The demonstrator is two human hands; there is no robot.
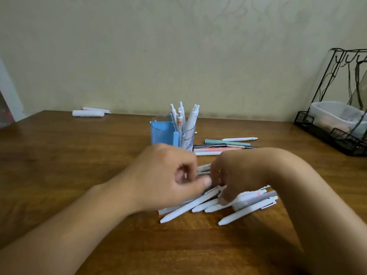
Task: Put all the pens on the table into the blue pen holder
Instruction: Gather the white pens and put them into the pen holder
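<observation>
— Pens (208,204), white ones, lie in a loose pile on the wooden surface (59,155) under both hands. Which way do they run?

— Their long axes go roughly from 8 o'clock to 2 o'clock, with the tapered tips at the near-left end and the clips at the far-right end. A second cluster (226,146) lies further back, at about 3 o'clock from the blue pen holder (164,133); those run nearly 9 to 3 and include a green one, a dark one and a red-and-white one.

— And the holder?

— Upright, toward 12 o'clock from the hands, with several white pens standing in it, clip ends up and fanned slightly outward.

— The left hand (168,179)?

— Its grip is curled, thumb toward the fingers at the pile. The frame is blurred there, so I cannot tell whether it actually pinches a pen.

— The right hand (232,179)?

— Wrist arched, fingers bent down onto the pile, thumb against one white barrel. Whether the grip has closed round a pen, I cannot tell either.

— The room?

— A pale, faintly patterned wall (178,46) stands behind the surface. At 10 o'clock, by the wall, lie two white rolls (88,113). At 2 o'clock stands a black wire rack (337,133) with a clear plastic box (335,114) on it.
</observation>
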